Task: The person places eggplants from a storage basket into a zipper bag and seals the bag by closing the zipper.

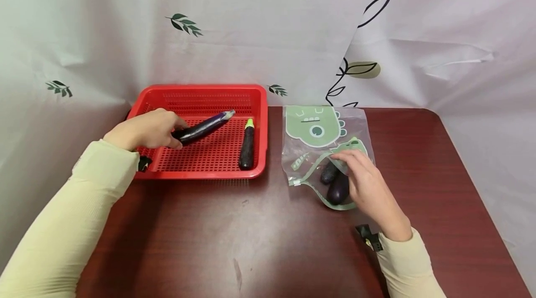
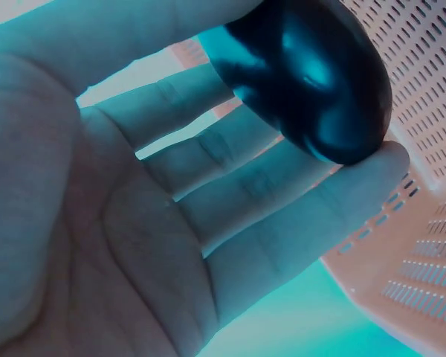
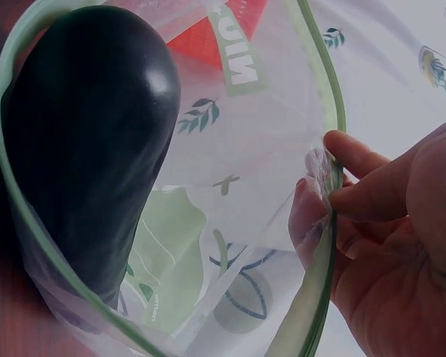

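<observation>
In the head view my left hand (image 1: pixel 146 128) grips the rounded end of a long, glossy purple eggplant (image 1: pixel 205 128), its stem end pointing to the back right over the red basket (image 1: pixel 197 175). The left wrist view shows that dark end (image 2: pixel 320 82) between thumb and fingers. A dark zucchini (image 1: pixel 247 151) with a lime-green tip lies at the basket's right side. My right hand (image 1: pixel 370 188) pinches the green-edged mouth of a clear zip bag (image 1: pixel 293 158), holding it wide. Inside the bag lie a fat eggplant (image 3: pixel 89 141) and another dark vegetable (image 1: pixel 330 173).
The brown table (image 1: pixel 209 237) carries both basket and bag, the bag standing to the basket's right. A white curtain (image 1: pixel 251 23) with leaf prints hangs along the table's back. The zip slider (image 1: pixel 296 182) sits at the left corner of the bag's mouth.
</observation>
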Motion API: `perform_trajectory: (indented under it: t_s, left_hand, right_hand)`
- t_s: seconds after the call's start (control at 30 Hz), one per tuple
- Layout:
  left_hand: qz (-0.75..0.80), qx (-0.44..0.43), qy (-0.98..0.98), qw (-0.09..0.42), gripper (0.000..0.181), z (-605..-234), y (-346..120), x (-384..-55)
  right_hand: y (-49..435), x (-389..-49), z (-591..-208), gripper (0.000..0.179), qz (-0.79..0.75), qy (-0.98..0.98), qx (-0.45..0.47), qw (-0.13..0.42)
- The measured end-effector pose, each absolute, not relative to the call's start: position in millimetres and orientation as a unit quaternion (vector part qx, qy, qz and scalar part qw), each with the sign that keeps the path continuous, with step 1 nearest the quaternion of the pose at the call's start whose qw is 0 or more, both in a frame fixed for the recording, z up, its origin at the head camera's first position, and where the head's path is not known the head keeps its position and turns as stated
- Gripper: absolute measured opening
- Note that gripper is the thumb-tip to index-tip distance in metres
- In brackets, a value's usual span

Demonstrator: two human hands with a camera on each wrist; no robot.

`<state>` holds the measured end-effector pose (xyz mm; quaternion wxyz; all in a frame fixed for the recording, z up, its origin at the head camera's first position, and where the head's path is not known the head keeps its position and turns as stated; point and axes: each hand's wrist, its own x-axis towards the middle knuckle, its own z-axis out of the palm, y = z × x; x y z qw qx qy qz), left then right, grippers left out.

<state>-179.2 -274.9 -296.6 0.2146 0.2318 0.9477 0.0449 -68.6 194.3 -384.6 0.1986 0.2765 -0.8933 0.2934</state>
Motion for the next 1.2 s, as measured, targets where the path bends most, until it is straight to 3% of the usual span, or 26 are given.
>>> perform_trajectory:
  t_s: [0.47,0.7,1.2]
  left_hand:
    - [0.051,0.225,0.956,0.183,0.031,-282,-264,-163]
    - [0.051,0.239,0.956,0.164,0.04,-280,-259,-157]
    - [0.066,0.266,0.949,0.152,0.037,-270,-234,-139]
  right_hand:
    - [194,-71,-384,0.045,0.292,-0.896,0.274,0.193]
    - [195,-71,-385,0.044,0.292,-0.897,0.271,0.19]
    - [194,-70,-384,0.044,0.294,-0.894,0.274,0.196]
